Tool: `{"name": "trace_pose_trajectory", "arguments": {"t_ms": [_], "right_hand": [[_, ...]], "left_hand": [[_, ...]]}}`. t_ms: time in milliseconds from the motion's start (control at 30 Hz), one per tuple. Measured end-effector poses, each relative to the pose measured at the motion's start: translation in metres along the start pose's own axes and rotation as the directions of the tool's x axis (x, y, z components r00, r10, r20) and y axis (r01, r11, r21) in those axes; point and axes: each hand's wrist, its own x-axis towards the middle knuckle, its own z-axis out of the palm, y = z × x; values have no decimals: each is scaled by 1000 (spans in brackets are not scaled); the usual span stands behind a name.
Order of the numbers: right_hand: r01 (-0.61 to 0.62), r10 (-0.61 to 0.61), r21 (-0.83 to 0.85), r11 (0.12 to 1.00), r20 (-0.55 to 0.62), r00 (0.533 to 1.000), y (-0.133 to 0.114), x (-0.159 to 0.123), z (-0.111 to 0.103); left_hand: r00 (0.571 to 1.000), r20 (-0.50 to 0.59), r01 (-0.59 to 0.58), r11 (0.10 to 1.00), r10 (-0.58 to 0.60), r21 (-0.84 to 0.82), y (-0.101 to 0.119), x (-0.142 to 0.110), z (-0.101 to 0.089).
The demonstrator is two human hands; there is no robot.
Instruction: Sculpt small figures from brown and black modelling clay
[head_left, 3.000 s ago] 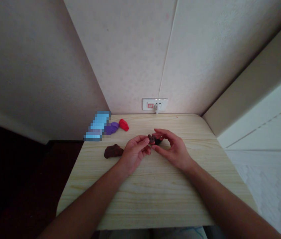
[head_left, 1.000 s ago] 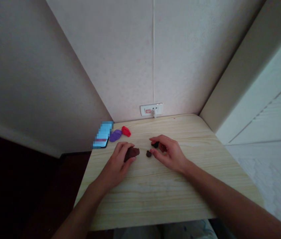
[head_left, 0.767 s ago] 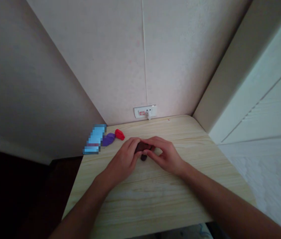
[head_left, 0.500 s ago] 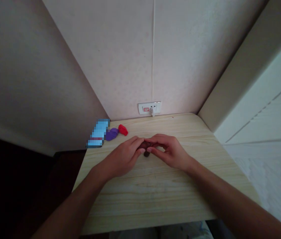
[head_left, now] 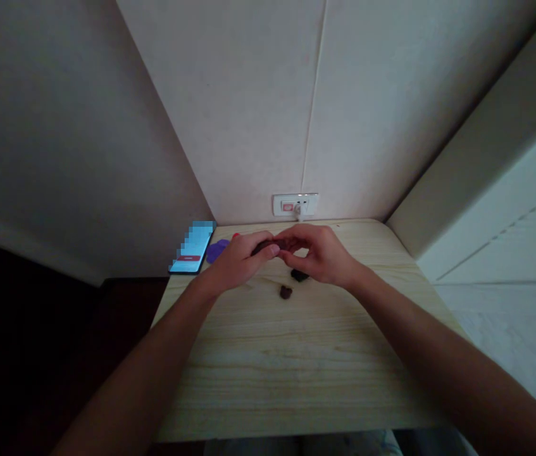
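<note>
Between my two hands, raised a little over the table, is a dark brown lump of modelling clay [head_left: 262, 246]. My left hand [head_left: 239, 259] is closed around its left part, thumb along the near side. Thumb and fingertips of my right hand [head_left: 321, 254] pinch its right end. Below them a small brown clay piece [head_left: 285, 292] lies on the tabletop. A black lump [head_left: 299, 275] rests just under my right hand, which partly hides it. Beside my left hand are a purple clay lump [head_left: 217, 251] and a red lump [head_left: 236, 235], mostly covered.
The light wood-grain table [head_left: 296, 380] stands against the wall. A phone with a lit screen [head_left: 192, 248] lies at its left edge. On the wall behind is a socket [head_left: 295, 204] with a plug and a white cable running up.
Both hands have lifted up and away from me with the brown clay. The small brown piece and the black lump now show on the table. The view has shifted slightly.
</note>
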Motion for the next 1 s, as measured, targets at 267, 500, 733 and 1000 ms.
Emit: {"name": "trace_pose_trajectory", "arguments": {"t_ms": [267,500,733,1000], "right_hand": [[58,-41,-125,990,134,990,17,22,-12],[-49,81,-174,983,180,980,14,25,-8],[-91,115,-154,984,154,981,15,22,-1],[-124,121,2,992,202,972,19,23,-6]], "left_hand": [[993,15,113,934,-115,-338,-35,13,11],[980,115,195,889,-162,-415,-38,10,14],[974,135,224,824,-180,-520,-40,2,25],[978,45,186,761,-202,-621,-44,1,33]]}}
